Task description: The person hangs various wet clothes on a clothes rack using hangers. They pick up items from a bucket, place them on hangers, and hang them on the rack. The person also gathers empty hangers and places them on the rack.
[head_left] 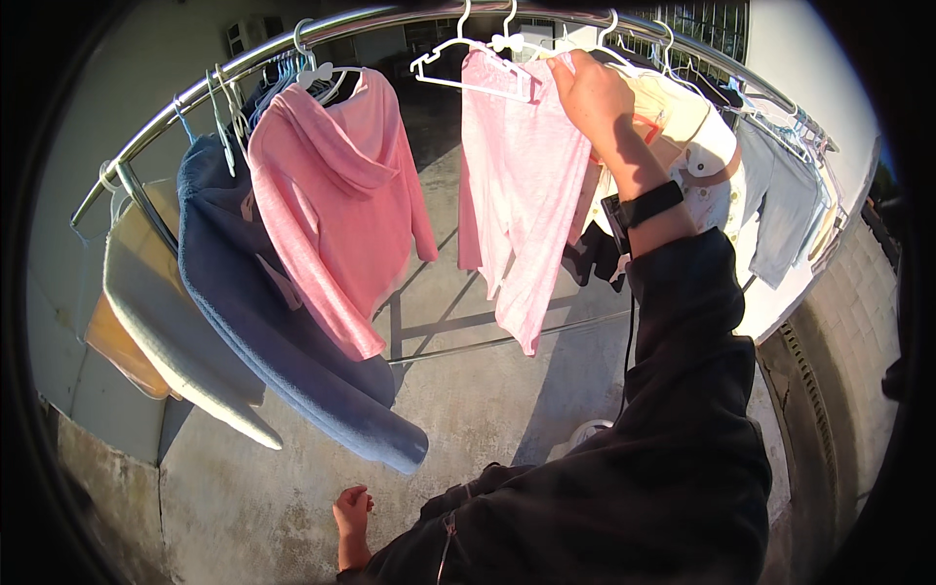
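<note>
High up by the metal rail, my right hand (596, 99) grips the waistband of light pink trousers (523, 183), whose legs hang down. A white plastic hanger (472, 84) hooks over the rail and crosses the front of the trousers' top; whether it holds any of the cloth I cannot tell. Low in the view, my left hand (353, 504) hangs over the concrete with its fingers curled and nothing visible in them. A pink cowl-neck top (344, 190) hangs just left of the trousers, on a white hanger with a bow (316, 74).
The curved metal rail (256, 55) spans the top. A blue fleece garment (285, 344) and a cream one (168, 307) hang on the left; grey trousers (779, 197) hang on the right. Below are a thin bar (468, 345) and concrete floor (256, 504). A drain grate (812, 402) runs at right.
</note>
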{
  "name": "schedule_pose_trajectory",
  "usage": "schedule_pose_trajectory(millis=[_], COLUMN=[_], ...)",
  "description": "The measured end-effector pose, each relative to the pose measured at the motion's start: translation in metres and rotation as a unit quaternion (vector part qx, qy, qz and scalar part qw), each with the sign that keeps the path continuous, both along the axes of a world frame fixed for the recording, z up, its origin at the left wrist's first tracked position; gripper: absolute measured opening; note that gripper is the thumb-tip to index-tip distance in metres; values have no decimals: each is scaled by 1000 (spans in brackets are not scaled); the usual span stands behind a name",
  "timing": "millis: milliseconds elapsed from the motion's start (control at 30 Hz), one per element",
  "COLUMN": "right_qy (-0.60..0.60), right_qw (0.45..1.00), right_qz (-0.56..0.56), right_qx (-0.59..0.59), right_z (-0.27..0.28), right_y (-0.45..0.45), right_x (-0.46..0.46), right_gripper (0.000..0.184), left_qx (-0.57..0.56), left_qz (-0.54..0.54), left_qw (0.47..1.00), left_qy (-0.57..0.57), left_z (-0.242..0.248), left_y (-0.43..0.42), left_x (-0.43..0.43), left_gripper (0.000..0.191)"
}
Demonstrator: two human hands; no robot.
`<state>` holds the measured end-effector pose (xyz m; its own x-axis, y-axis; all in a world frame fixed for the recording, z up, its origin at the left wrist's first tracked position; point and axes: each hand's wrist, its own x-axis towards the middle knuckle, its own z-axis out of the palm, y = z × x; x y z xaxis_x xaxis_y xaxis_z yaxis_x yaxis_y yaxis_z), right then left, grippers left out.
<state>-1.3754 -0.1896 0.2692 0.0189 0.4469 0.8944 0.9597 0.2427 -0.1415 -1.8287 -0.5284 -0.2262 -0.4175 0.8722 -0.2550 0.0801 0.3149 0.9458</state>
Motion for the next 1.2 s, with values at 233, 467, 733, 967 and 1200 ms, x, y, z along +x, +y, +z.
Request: schedule_pose_trajectory(millis=[233, 467, 733, 967, 1200], right_qy=[231, 286, 433, 541, 455], right_qw=[960, 913, 791, 688, 680], right_qz=[119, 131, -53, -55, -73], right_qx=[-100, -260, -429, -481, -570], right_z=[-49, -189, -379, -520, -634], right_y=[-55, -161, -295, -350, -371], right_x=[36, 131, 266, 374, 431], right_gripper=[33, 25, 23, 23, 21], left_qx=[-43, -101, -150, -181, -279], left_qz=[-96, -265, -380, -415, -423], left_qw=[994, 956, 910, 891, 862], left_qy=[-43, -73, -69, -38, 2], left_z=[-6, -26, -22, -51, -144], left_y=[38, 89, 135, 144, 138], left_x=[32, 109, 225, 362, 530], left_gripper=[17, 17, 18, 19, 25])
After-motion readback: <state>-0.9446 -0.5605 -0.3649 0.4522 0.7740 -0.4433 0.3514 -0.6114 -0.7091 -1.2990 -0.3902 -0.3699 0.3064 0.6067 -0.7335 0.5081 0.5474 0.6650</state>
